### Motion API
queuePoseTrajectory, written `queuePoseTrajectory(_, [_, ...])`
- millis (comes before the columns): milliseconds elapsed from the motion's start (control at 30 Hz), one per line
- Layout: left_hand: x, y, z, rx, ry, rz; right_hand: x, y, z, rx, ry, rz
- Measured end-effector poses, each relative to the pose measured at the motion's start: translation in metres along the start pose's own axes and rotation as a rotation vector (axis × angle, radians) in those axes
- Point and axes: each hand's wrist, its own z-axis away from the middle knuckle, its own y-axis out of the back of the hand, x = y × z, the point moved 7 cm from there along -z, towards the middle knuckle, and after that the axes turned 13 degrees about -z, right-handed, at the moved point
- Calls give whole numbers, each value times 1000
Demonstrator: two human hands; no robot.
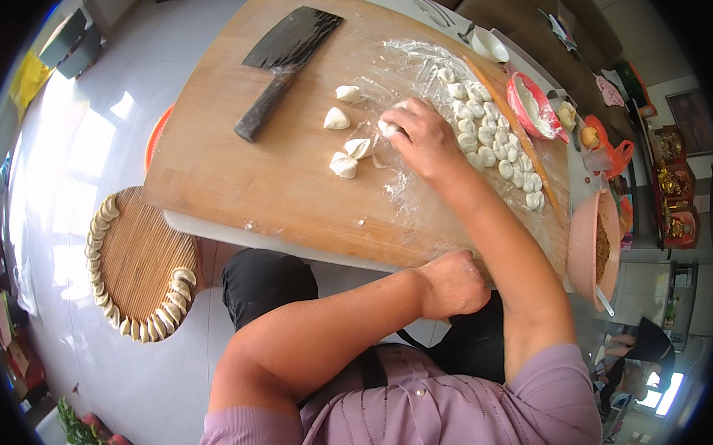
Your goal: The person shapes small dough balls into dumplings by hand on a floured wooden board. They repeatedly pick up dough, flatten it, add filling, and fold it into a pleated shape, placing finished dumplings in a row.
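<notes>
My right hand is on the floured wooden board, its fingers curled over a small piece of dough. My left hand is closed in a fist at the board's near edge; nothing shows in it. Several loose dough pieces lie left of my right hand, two of them touching. To its right, many small flattened dough rounds are spread in flour. A long, thin wooden rolling pin lies along their far side. A dark cleaver rests flat on the wooden board, its handle towards me.
Lower left, a round ribbed tray carries dumplings along its rim. A red bowl of flour, a white bowl and a pink basin of filling with a spoon stand right of the board. Another person is in the background.
</notes>
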Motion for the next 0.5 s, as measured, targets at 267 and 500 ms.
queuePoseTrajectory(267, [-4,7,2,6,-32,-23,-9,11,67,-9,-50,-332])
queuePoseTrajectory(500, [2,22,-15,100,-40,-163,18,33,96,371,-242,-221])
